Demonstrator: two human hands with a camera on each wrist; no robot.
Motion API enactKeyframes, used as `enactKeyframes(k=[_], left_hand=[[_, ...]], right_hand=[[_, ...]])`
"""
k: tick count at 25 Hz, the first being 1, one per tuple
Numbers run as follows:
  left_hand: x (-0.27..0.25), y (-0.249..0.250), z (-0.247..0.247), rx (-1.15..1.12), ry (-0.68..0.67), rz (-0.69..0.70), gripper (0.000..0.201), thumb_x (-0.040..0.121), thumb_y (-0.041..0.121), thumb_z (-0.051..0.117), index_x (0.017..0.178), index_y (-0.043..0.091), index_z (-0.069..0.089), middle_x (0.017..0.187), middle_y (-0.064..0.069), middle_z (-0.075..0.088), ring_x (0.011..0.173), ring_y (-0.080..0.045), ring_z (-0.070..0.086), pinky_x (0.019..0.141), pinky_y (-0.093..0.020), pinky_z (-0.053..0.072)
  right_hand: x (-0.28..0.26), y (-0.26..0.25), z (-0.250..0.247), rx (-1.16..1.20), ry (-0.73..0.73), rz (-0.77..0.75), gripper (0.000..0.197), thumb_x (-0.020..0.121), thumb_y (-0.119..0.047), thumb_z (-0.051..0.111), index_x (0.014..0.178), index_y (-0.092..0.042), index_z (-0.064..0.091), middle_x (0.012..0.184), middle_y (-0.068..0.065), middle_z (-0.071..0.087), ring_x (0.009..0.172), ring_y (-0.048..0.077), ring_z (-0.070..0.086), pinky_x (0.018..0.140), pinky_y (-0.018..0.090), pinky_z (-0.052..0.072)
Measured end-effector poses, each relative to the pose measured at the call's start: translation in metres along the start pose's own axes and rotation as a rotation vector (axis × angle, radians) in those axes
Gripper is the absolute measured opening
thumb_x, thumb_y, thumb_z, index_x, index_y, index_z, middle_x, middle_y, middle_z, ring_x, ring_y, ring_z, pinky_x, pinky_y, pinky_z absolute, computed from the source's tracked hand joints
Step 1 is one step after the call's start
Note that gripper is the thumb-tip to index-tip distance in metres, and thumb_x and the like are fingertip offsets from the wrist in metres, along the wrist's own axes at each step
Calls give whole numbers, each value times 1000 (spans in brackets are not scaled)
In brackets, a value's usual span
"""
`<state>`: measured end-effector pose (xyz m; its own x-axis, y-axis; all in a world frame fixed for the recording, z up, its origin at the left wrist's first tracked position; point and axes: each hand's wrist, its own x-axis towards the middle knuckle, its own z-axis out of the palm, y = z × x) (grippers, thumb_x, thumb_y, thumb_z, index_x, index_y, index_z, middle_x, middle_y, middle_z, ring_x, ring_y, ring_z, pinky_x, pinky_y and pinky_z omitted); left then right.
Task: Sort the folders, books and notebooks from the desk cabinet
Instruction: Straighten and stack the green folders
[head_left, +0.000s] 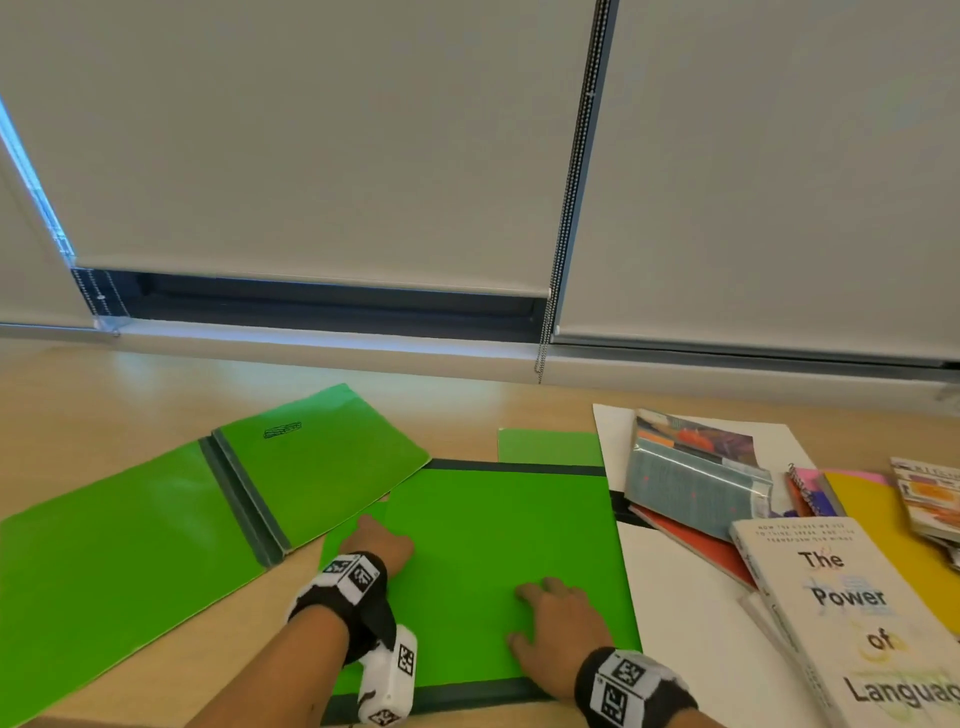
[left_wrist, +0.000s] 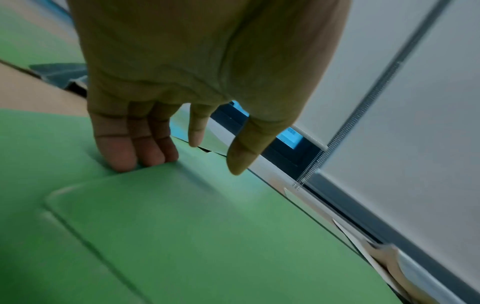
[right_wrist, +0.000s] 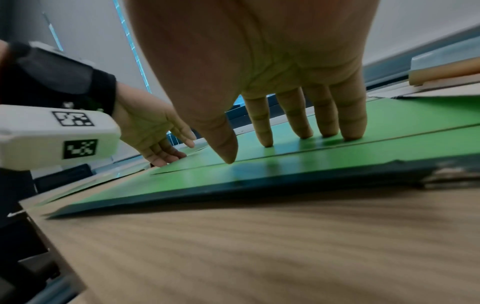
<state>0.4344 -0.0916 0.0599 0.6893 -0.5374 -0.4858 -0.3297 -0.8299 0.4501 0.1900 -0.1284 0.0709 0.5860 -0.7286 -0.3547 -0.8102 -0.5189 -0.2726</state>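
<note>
Open green folder lies far left on the worktop. My left hand touches the left edge of the closed green folder, fingers straight. My right hand presses it flat, fingers spread, spine toward me; books right.

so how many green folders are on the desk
3 for sure: one lying open at left, one closed in the middle under both hands, and a green corner showing behind it. A green edge under the middle one may be another.
</note>
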Motion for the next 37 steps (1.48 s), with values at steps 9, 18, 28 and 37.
enactKeyframes(k=[9,18,28,37], left_hand=[[-40,58,-45,-257,164,358,41,93,22,60,126,-2,57,131,-17,59,121,-28,55,100,-31,40],[-123,92,-112,-1125,-304,559,58,89,60,49,137,28,45,137,-8,50,120,-37,56,96,-55,47],[-144,99,-31,-676,-66,983,87,72,84,39,139,58,-11,154,30,8,140,15,8,115,-12,13],[-148,108,-24,-669,-137,1069,73,81,77,36,138,61,-4,141,48,13,129,30,15,98,5,21]], right_hand=[[-1,-3,-29,-34,1,-73,101,64,-87,12,152,-37,4,160,6,16,143,29,24,117,44,26],[-12,-14,-127,178,492,-523,41,94,-55,20,112,-37,52,63,-8,55,49,5,42,54,27,39],[-3,-49,-170,1215,334,-559,32,81,-29,68,108,-13,73,86,7,76,79,19,73,71,27,57],[0,-25,-162,1080,419,-600,43,77,-38,66,120,-30,64,112,-7,71,91,13,72,78,29,59]])
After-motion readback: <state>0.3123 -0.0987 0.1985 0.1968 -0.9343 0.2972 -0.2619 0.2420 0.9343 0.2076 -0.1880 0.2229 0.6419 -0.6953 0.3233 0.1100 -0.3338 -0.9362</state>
